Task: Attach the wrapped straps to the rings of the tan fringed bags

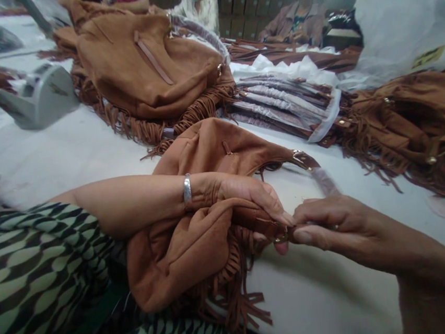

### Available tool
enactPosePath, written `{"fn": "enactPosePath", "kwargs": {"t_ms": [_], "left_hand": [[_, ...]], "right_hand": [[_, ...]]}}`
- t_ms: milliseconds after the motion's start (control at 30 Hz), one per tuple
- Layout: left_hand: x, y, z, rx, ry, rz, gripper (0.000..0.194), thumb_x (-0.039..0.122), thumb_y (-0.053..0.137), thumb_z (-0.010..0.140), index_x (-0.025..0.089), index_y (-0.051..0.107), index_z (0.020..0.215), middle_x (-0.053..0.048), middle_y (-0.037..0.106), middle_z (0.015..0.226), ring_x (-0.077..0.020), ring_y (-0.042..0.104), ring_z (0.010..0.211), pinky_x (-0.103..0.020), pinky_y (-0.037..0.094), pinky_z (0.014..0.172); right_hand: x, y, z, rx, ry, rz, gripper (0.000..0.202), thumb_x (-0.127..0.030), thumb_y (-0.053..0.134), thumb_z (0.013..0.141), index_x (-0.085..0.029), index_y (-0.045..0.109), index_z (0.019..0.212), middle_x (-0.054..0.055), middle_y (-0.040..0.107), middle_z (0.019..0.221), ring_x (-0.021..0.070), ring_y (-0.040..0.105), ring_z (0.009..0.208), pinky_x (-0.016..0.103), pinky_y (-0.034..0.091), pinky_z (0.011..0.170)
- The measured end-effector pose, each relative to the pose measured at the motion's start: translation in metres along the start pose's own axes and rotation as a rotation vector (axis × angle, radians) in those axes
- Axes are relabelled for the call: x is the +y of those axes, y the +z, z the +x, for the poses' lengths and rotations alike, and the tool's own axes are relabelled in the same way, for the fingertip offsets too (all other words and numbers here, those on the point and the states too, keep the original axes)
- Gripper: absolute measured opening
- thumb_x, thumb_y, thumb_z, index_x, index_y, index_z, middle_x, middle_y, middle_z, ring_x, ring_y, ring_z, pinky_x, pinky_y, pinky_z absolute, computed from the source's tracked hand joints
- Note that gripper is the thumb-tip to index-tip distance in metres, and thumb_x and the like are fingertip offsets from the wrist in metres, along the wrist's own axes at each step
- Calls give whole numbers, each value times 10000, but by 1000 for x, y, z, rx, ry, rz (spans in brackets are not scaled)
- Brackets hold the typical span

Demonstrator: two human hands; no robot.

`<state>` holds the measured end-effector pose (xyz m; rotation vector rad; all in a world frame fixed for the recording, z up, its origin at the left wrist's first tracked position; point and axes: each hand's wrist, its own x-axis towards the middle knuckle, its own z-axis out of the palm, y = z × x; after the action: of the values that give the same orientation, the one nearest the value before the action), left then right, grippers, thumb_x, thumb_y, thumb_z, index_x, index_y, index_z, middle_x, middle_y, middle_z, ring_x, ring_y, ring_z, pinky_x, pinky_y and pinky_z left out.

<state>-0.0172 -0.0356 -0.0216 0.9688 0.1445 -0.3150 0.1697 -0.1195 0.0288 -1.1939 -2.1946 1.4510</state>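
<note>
A brown fringed bag lies at the table's near edge, partly under my left forearm. My left hand is closed on the bag's corner beside a metal ring, its thumb on top and a fingertip showing below. Close against it, my right hand pinches the strap end at that ring; the part between its fingers is mostly hidden. A wrapped strap runs from the bag's far buckle down behind my right hand.
Behind lies a larger fringed bag, with a grey tape dispenser to its left. Plastic-wrapped straps and another fringed bag are at the right, near a white plastic bag. Two people are across the table.
</note>
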Motion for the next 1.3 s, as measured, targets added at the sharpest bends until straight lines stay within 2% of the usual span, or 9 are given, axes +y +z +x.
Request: {"fn": "enactPosePath", "kwargs": {"t_ms": [100,200,367,533,733,833,1033,1167,1300], "left_hand": [[9,0,-2,120,7,202,243,326,573,802,106,671,773,-37,622,628,-121,538,526,-234,444,512],[34,12,-14,366,74,634,324,424,558,808,117,658,788,-10,586,615,-105,505,537,-214,401,506],[63,83,-42,790,108,1425,315,468,533,805,178,636,871,-18,618,802,-146,560,713,-246,421,615],[23,140,-34,933,-51,1955,316,467,575,761,174,609,873,-67,608,818,-229,555,774,-383,432,718],[-28,139,4,1328,-63,1973,490,431,410,892,90,452,1242,-158,538,1148,-314,478,1074,-476,376,882],[-37,128,13,1477,0,1899,558,556,372,875,98,502,1166,-134,569,1030,-290,515,954,-446,406,810],[-28,99,7,1353,267,1867,624,705,277,818,158,570,745,-75,569,746,-213,527,711,-353,420,668],[-11,86,1,1165,252,1991,609,659,259,850,151,574,733,-80,573,739,-209,527,694,-344,416,642],[-5,78,-2,1122,181,1899,564,633,289,856,146,563,780,-78,569,773,-209,519,708,-342,422,631]], "right_hand": [[7,4,-3,77,47,152,310,-396,548,838,-147,660,691,-7,477,555,92,382,496,231,269,453],[16,7,-10,210,70,369,341,-406,588,800,-147,576,579,-34,381,510,82,307,483,247,213,459],[22,10,-18,265,63,509,337,-393,607,785,-142,560,565,-27,415,524,84,323,504,255,210,483],[22,13,-18,284,72,544,326,-390,628,762,-141,568,560,-33,412,498,72,276,470,262,156,465],[14,21,-16,282,3,635,306,-341,622,757,-142,552,535,-27,422,488,70,257,451,268,134,453],[10,26,-15,245,-45,699,300,-320,617,761,-142,535,534,-31,409,494,71,251,445,264,124,441],[9,30,-16,268,-104,773,347,-329,603,780,-157,483,504,-56,336,451,72,182,423,260,119,430],[14,28,-14,303,-127,764,360,-346,592,792,-150,488,508,-52,353,440,69,207,418,253,110,430],[22,30,-6,361,-95,826,348,-343,595,796,-148,487,528,-51,361,460,68,234,431,242,118,431]]}}
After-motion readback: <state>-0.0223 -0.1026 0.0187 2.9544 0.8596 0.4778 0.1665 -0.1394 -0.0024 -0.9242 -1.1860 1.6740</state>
